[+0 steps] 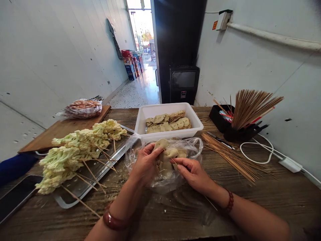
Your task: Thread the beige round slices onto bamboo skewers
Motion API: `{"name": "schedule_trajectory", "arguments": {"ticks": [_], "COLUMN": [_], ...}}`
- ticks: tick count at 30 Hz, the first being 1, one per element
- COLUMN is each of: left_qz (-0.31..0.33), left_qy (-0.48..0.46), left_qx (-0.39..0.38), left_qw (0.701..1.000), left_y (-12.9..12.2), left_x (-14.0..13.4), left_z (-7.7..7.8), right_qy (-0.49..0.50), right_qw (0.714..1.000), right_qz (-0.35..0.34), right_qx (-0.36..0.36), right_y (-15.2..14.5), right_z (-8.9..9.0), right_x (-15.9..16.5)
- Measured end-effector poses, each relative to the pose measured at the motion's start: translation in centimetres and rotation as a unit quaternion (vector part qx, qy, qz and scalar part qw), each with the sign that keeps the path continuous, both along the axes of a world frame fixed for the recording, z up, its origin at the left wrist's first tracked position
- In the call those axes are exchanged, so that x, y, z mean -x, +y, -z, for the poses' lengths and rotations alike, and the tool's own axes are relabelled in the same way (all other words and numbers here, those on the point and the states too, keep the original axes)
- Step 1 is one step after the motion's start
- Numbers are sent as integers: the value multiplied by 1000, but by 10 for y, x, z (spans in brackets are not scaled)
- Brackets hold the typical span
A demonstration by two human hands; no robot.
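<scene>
Key relation: the pale slice (pixel 161 144) in your left hand (pixel 146 162) lies ahead and to the left of your right fingers; the left fingers are nearer, pinching its edge. Your right hand (pixel 192 169) grips one thin stick (pixel 175 162) between thumb and forefinger. Stick axis: slants from near-right to far-left, toward the slices; the thin end showing below your right wrist is probably the same stick. A second slice (pixel 171 153) sits at the stick's forward end; whether it is pierced, you cannot tell here. All this is over the clear bag (pixel 165 185), just on your side of the white tub (pixel 170 134).

Counts: hands, two, both closed on something. Slices distinct between them, two; those in the bag overlap, not countable. Tub, one, with skewered slices inside. Metal tray (pixel 96 184), one, under a heap of skewered cauliflower (pixel 82 144). Loose sticks (pixel 228 157) on the bench (pixel 183 217), right side: one spread, too many to count. Upright stick bunch (pixel 253 107), one.
</scene>
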State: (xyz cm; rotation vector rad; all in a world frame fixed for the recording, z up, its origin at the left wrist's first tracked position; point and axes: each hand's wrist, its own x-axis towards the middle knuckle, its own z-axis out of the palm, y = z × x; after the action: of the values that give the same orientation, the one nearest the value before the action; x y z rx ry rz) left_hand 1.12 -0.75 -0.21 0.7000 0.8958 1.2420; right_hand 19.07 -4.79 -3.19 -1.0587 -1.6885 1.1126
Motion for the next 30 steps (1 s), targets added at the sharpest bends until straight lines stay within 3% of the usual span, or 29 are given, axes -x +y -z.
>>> {"name": "schedule_trajectory", "arguments": {"ticks": [20,26,30], "left_qz": [-24,-22,-19], "left_qy": [3,14,24], "left_qx": [8,-7,-7], "left_qw": [1000,1000,1000], "left_y": [5,6,5], "left_x": [6,5,6], "left_z": [0,5,7], "right_qy": [-13,9,32], "right_qw": [1000,999,993], "right_qz": [4,0,9], "right_qx": [-12,42,118], "right_y": [1,0,-1], "right_z": [0,0,1], "right_x": [0,2,5]}}
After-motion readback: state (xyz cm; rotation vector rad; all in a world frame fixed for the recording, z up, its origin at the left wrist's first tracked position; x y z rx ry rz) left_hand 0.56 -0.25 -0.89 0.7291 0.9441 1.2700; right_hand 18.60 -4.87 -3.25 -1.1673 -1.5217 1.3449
